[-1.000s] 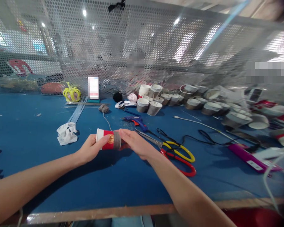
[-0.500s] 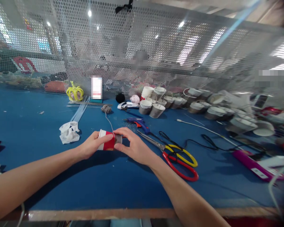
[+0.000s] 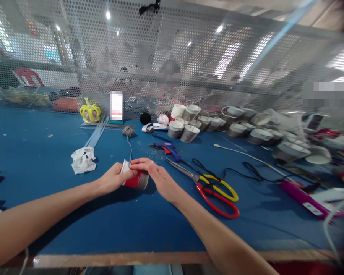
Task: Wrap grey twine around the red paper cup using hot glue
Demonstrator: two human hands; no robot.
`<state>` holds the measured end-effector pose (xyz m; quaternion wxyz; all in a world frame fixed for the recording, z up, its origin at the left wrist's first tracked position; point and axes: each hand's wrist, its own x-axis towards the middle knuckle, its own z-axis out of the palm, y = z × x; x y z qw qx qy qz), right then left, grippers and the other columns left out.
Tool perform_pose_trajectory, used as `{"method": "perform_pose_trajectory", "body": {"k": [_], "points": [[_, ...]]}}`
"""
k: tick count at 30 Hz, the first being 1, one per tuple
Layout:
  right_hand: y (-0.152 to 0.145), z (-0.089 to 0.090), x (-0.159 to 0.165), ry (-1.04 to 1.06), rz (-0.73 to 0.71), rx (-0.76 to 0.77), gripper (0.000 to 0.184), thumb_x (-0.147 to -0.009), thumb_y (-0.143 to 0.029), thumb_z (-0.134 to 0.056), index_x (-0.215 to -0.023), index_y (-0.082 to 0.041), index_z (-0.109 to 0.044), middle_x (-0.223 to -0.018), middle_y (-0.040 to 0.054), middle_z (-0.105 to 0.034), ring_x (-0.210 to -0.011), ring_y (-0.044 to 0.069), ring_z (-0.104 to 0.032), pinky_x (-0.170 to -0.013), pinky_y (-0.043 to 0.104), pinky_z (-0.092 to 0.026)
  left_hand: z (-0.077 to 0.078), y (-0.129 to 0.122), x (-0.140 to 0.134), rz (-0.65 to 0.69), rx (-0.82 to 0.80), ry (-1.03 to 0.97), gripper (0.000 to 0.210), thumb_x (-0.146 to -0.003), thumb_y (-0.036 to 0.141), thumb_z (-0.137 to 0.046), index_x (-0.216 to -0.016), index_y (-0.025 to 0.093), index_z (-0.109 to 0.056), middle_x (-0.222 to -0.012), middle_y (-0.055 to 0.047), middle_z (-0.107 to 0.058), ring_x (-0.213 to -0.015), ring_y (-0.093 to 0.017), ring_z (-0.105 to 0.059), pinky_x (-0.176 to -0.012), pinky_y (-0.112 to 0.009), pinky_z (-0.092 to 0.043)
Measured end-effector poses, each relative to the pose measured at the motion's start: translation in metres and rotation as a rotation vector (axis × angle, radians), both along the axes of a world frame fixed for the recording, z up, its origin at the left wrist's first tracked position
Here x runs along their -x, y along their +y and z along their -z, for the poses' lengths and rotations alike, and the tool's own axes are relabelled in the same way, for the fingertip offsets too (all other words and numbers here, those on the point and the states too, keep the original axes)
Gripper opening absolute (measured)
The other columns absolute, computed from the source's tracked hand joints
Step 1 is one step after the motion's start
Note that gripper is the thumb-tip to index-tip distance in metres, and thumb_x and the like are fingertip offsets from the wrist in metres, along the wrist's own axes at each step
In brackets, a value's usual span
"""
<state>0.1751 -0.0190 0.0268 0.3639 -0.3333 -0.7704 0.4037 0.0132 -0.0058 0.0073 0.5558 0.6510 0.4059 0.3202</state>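
A red and white paper cup (image 3: 131, 181) lies tilted on its side just over the blue table, grey yarn wound round its base end. My left hand (image 3: 112, 178) grips the cup by its rim end, thumb along the near side. Over the top of the cup reaches my right hand (image 3: 157, 176), its fingertips pressed together on the yarn strand (image 3: 130, 147) near the rim; the exact pinch is partly hidden. That strand runs back to a small ball of grey yarn (image 3: 128, 131).
A blue glue gun (image 3: 167, 149) and large scissors (image 3: 215, 191) with red and yellow handles lie right of my hands. Several yarn-wrapped cups (image 3: 190, 133) stand along the mesh panel (image 3: 189, 57). Crumpled white paper (image 3: 83, 160) lies left; a purple device (image 3: 302, 199) sits right.
The cup has turned, its base end now tipped lower and nearer me. My right hand has shifted from the base end to over the top, carrying the yarn toward the rim.
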Motion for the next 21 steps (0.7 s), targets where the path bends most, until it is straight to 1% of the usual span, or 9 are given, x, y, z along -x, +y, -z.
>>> {"method": "perform_pose_trajectory", "body": {"k": [3, 5, 7, 10, 12, 13, 16, 19, 21], "points": [[0.007, -0.003, -0.004, -0.016, 0.107, 0.01, 0.052, -0.086, -0.045, -0.017, -0.092, -0.018, -0.061, -0.104, 0.0062, -0.057, -0.099, 0.015, -0.05, -0.087, 0.03, -0.037, 0.002, 0.001, 0.001, -0.004, -0.049, 0.043, 0.032, -0.072, 0.039, -0.045, -0.053, 0.013, -0.042, -0.048, 0.006, -0.032, -0.046, -0.005, -0.026, -0.043, -0.019, -0.02], [0.017, -0.008, -0.013, -0.14, 0.29, 0.002, 0.047, -0.086, -0.043, -0.02, -0.094, -0.016, -0.058, -0.098, 0.0062, -0.06, -0.091, 0.014, -0.055, -0.08, 0.027, -0.042, 0.002, 0.002, 0.002, -0.017, -0.067, 0.066, 0.033, -0.072, 0.04, -0.044, -0.053, 0.013, -0.042, -0.049, 0.005, -0.032, -0.047, -0.006, -0.026, -0.044, -0.019, -0.021], [0.033, -0.014, -0.028, -0.389, 0.557, -0.031, 0.038, -0.086, -0.037, -0.026, -0.098, -0.016, -0.055, -0.095, 0.0048, -0.062, -0.084, 0.012, -0.057, -0.075, 0.024, -0.044, 0.002, 0.002, 0.002, -0.024, -0.091, 0.1, 0.034, -0.073, 0.04, -0.043, -0.052, 0.013, -0.041, -0.049, 0.005, -0.033, -0.048, -0.006, -0.027, -0.045, -0.019, -0.022], [0.062, -0.02, -0.055, -0.537, 0.73, -0.028, 0.029, -0.082, -0.028, -0.04, -0.102, -0.01, -0.052, -0.1, 0.0116, -0.058, -0.093, 0.02, -0.053, -0.084, 0.032, -0.038, 0.0, 0.002, 0.001, -0.024, -0.113, 0.143, 0.032, -0.074, 0.038, -0.042, -0.053, 0.014, -0.04, -0.051, 0.005, -0.033, -0.049, -0.007, -0.027, -0.045, -0.02, -0.023], [0.078, -0.018, -0.07, -0.641, 0.77, 0.027, 0.027, -0.077, -0.024, -0.05, -0.098, -0.007, -0.054, -0.099, 0.0144, -0.057, -0.094, 0.024, -0.052, -0.084, 0.037, -0.037, -0.002, 0.001, 0.001, -0.019, -0.121, 0.15, 0.03, -0.074, 0.037, -0.042, -0.054, 0.014, -0.04, -0.052, 0.005, -0.033, -0.049, -0.007, -0.027, -0.046, -0.02, -0.023], [0.084, -0.014, -0.075, -0.69, 0.766, 0.064, 0.025, -0.076, -0.024, -0.053, -0.096, -0.008, -0.055, -0.098, 0.0131, -0.057, -0.092, 0.023, -0.053, -0.082, 0.038, -0.039, -0.002, 0.001, 0.001, -0.015, -0.129, 0.153, 0.03, -0.074, 0.037, -0.041, -0.054, 0.015, -0.039, -0.052, 0.005, -0.032, -0.049, -0.007, -0.027, -0.046, -0.02, -0.023], [0.097, -0.001, -0.081, -0.777, 0.748, 0.146, 0.025, -0.08, -0.026, -0.048, -0.103, -0.015, -0.051, -0.104, 0.0071, -0.053, -0.089, 0.018, -0.053, -0.074, 0.036, -0.044, 0.0, 0.001, 0.001, 0.002, -0.15, 0.171, 0.033, -0.075, 0.037, -0.04, -0.051, 0.015, -0.037, -0.05, 0.005, -0.03, -0.049, -0.007, -0.025, -0.045, -0.02, -0.022], [0.102, 0.009, -0.079, -0.784, 0.771, 0.162, 0.027, -0.081, -0.027, -0.046, -0.106, -0.016, -0.049, -0.107, 0.0069, -0.051, -0.09, 0.017, -0.053, -0.073, 0.035, -0.045, 0.003, 0.002, 0.002, 0.003, -0.158, 0.164, 0.034, -0.075, 0.039, -0.04, -0.053, 0.013, -0.043, -0.051, 0.004, -0.031, -0.048, -0.007, -0.027, -0.045, -0.02, -0.023], [0.102, 0.009, -0.077, -0.75, 0.799, 0.154, 0.027, -0.081, -0.026, -0.047, -0.105, -0.015, -0.049, -0.105, 0.0075, -0.052, -0.089, 0.018, -0.053, -0.074, 0.036, -0.044, 0.005, 0.002, 0.002, -0.003, -0.161, 0.154, 0.033, -0.076, 0.039, -0.039, -0.058, 0.012, -0.047, -0.052, 0.004, -0.033, -0.049, -0.008, -0.029, -0.045, -0.02, -0.025]]}}
